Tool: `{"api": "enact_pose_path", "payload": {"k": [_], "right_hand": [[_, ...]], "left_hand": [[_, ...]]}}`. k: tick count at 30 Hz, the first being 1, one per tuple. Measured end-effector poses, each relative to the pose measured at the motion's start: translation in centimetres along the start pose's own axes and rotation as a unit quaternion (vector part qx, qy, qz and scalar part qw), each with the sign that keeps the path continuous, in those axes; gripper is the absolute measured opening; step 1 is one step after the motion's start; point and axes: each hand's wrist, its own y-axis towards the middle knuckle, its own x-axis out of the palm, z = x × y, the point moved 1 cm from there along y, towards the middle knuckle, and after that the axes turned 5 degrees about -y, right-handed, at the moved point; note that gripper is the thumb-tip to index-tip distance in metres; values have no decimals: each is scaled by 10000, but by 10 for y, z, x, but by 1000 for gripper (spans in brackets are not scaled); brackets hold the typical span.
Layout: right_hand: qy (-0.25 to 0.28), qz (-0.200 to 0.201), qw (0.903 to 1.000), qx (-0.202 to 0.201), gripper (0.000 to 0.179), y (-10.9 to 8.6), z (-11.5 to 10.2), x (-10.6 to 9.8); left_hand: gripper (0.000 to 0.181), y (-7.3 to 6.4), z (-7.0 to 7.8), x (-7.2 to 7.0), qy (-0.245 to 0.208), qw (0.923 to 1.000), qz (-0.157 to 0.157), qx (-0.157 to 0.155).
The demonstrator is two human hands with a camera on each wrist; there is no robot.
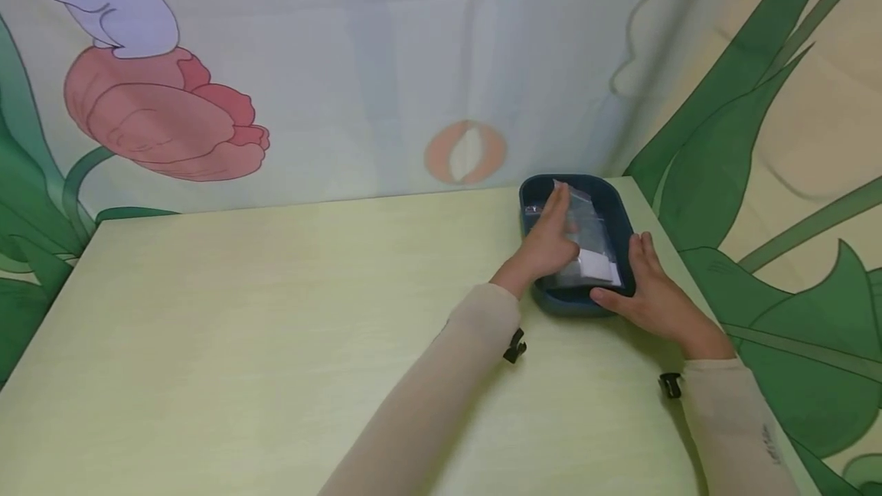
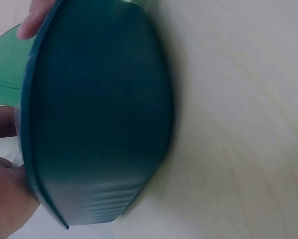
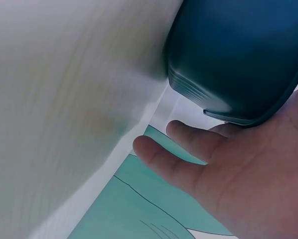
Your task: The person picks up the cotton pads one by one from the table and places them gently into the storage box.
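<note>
A dark blue-teal plastic basket (image 1: 572,302) with rounded corners stands at the back right of the table. Inside it lies a clear plastic bag (image 1: 586,224) with a white label (image 1: 595,265). My left hand (image 1: 549,239) reaches over the basket's left rim, its straight fingers laid along the bag. The right hand (image 1: 654,293) rests against the right front corner, thumb at the front rim and fingers stretched along the outer side. In the right wrist view, the palm meets the rim of the basket (image 3: 233,55) and the fingers extend past it.
The pale wood-patterned table (image 1: 262,327) extends far to the left. Its right edge runs close beside the basket and right arm. A printed curtain (image 1: 344,83) hangs right behind the back edge. Each wrist carries a black clip (image 1: 515,346).
</note>
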Motion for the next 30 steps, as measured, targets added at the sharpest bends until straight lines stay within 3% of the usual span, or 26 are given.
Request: {"api": "enact_pose_path", "payload": {"k": [7, 19, 26, 30], "right_hand": [[-17, 2, 10000, -4, 117, -1, -2, -3], [-36, 0, 10000, 42, 118, 0, 0, -1], [19, 35, 10000, -11, 117, -1, 0, -1], [43, 22, 10000, -2, 117, -1, 2, 0]], "left_hand": [[101, 3, 3, 6, 195, 9994, 121, -267], [98, 10, 0, 18, 831, 9957, -94, -409], [97, 13, -1, 26, 1713, 9838, -62, -520], [94, 14, -3, 30, 2000, 9783, -36, -540]]}}
